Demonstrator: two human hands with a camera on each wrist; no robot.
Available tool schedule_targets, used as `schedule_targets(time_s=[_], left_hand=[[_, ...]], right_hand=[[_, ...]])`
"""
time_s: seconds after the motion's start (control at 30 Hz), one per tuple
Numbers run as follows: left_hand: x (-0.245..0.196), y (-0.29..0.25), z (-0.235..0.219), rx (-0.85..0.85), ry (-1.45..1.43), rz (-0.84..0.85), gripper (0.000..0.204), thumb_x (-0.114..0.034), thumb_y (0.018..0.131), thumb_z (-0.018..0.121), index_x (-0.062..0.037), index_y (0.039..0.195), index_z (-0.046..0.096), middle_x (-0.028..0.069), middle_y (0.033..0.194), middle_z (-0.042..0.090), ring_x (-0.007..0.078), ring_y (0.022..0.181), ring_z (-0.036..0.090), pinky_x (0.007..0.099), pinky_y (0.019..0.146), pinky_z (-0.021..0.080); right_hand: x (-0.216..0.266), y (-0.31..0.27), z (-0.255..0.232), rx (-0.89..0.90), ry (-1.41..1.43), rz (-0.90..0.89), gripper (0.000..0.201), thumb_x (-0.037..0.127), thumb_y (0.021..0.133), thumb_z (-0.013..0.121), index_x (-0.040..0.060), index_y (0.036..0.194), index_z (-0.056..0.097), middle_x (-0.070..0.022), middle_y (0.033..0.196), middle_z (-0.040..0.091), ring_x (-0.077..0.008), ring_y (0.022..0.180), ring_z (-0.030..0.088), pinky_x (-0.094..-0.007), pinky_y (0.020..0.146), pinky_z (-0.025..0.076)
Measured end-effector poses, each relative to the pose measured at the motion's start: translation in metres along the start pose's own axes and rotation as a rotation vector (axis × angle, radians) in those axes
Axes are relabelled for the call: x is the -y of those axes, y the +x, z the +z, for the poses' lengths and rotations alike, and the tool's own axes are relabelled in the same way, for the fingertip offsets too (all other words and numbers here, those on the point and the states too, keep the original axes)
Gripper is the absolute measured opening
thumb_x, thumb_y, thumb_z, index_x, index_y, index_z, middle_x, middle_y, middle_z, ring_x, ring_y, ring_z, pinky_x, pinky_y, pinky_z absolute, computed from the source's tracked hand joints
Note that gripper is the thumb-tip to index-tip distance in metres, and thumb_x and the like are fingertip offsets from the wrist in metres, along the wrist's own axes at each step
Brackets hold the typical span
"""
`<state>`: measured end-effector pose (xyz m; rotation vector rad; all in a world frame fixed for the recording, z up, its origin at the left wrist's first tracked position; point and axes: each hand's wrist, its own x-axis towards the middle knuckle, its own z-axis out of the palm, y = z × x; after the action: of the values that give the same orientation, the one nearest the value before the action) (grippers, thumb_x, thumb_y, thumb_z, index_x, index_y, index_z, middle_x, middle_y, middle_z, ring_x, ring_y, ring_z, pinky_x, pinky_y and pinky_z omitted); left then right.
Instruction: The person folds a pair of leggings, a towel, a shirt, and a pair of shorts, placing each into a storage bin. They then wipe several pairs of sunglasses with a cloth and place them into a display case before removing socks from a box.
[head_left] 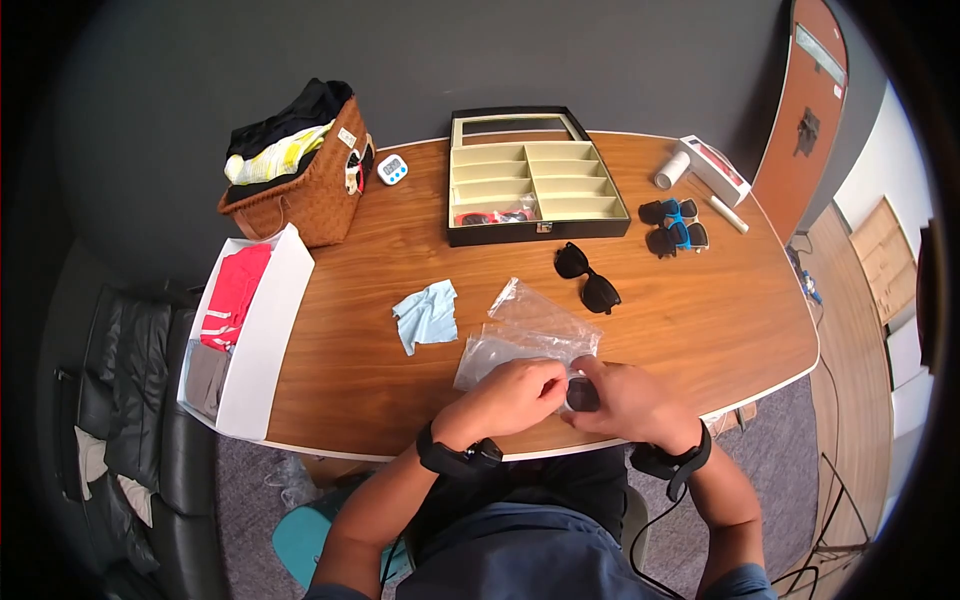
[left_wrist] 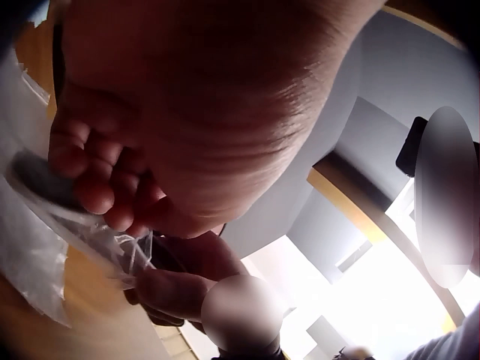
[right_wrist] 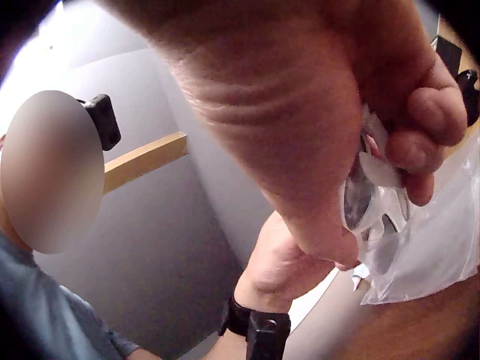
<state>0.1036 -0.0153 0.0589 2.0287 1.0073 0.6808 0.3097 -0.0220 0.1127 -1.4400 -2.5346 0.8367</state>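
Note:
Both hands meet near the table's front edge. In the head view the right hand (head_left: 635, 400) holds dark-lensed glasses (head_left: 582, 394) between thumb and fingers. The left hand (head_left: 515, 397), its fingers curled, is against them from the left. In the left wrist view the left hand (left_wrist: 187, 112) has curled fingers at clear plastic (left_wrist: 135, 251) around a dark lens (left_wrist: 45, 180). In the right wrist view the right hand (right_wrist: 300, 112) grips the glasses (right_wrist: 358, 199) beside a clear bag (right_wrist: 431, 247). More clear bags (head_left: 530, 315) lie beyond the hands.
Black sunglasses (head_left: 587, 278) and a light blue cloth (head_left: 427, 316) lie farther back. Behind stands an open compartment case (head_left: 540, 228) with red glasses inside. More glasses (head_left: 675, 228), a white box (head_left: 715, 172) and a timer (head_left: 392, 169) are around it. A basket (head_left: 305, 205) and white box (head_left: 268, 340) stand left.

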Motion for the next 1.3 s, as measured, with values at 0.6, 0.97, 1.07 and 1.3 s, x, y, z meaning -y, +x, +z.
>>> schedule_targets(time_s=[0.6, 0.97, 1.07, 1.3], left_hand=[[-0.031, -0.01, -0.054, -0.196, -0.02, 0.132, 0.008, -0.008, 0.088, 0.06, -0.0007, 0.089, 0.057, 0.0134, 0.079, 0.058, 0.0303, 0.072, 0.058, 0.0368, 0.065, 0.047], [0.005, -0.015, -0.034, -0.26, 0.043, 0.231, 0.018, -0.006, 0.088, 0.06, -0.0011, 0.105, 0.056, 0.0145, 0.098, 0.059, 0.0321, 0.093, 0.056, 0.0401, 0.083, 0.045], [0.006, -0.017, -0.034, -0.305, 0.007, 0.201, 0.023, -0.003, 0.088, 0.059, -0.0022, 0.111, 0.054, 0.0149, 0.102, 0.059, 0.03, 0.097, 0.057, 0.0385, 0.085, 0.047], [0.033, -0.056, -0.04, -0.475, -0.109, 0.071, 0.031, 0.001, 0.086, 0.06, -0.0008, 0.116, 0.054, 0.0119, 0.103, 0.059, 0.023, 0.096, 0.061, 0.0323, 0.085, 0.05]], right_hand=[[0.007, 0.031, 0.01, 0.047, 1.36, -0.016, 0.048, 0.022, 0.096, 0.063, 0.0045, 0.136, 0.041, -0.0074, 0.108, 0.058, -0.0151, 0.096, 0.061, -0.0337, 0.084, 0.054], [-0.018, 0.075, 0.043, -0.011, 1.324, -0.132, 0.017, 0.006, 0.088, 0.072, 0.0079, 0.091, 0.055, 0.0009, 0.089, 0.06, -0.0071, 0.086, 0.059, -0.0231, 0.077, 0.05], [-0.027, 0.086, 0.054, -0.043, 1.265, -0.174, 0.014, 0.005, 0.09, 0.069, 0.0076, 0.09, 0.055, 0.0004, 0.089, 0.061, -0.0079, 0.084, 0.06, -0.0237, 0.076, 0.05], [-0.08, 0.114, -0.02, -0.35, 0.978, -0.287, 0.011, 0.002, 0.094, 0.057, 0.0053, 0.086, 0.05, -0.0082, 0.087, 0.066, -0.016, 0.083, 0.067, -0.0318, 0.073, 0.057]])
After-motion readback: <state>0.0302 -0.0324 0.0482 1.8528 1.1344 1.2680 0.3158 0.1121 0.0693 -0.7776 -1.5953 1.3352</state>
